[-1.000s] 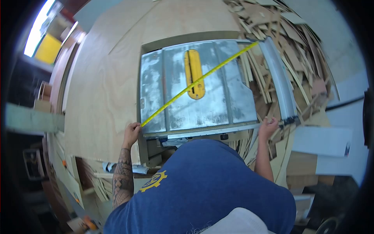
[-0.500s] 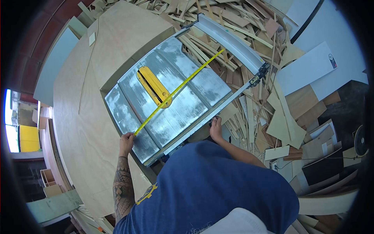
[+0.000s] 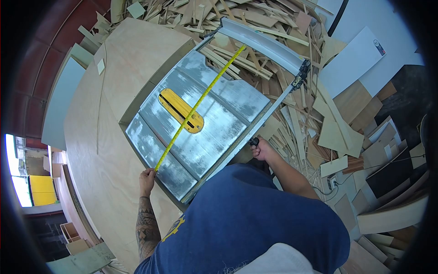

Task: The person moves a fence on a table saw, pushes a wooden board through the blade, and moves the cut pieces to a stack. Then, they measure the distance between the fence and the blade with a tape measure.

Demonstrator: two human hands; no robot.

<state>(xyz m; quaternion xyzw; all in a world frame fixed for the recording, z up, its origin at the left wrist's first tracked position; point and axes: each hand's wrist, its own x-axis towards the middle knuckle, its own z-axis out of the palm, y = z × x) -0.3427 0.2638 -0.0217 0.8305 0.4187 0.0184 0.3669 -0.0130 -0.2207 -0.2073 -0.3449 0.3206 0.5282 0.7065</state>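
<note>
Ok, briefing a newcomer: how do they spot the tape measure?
Find the grey metal saw table set in the pale plywood bench. A thin yellow measuring tape crosses it diagonally from the left hand. Unlike the stubby yellow slotted plate beneath, it's long and narrow.

Offcut pile (image 3: 328, 132), bright window (image 3: 16, 182)
</note>
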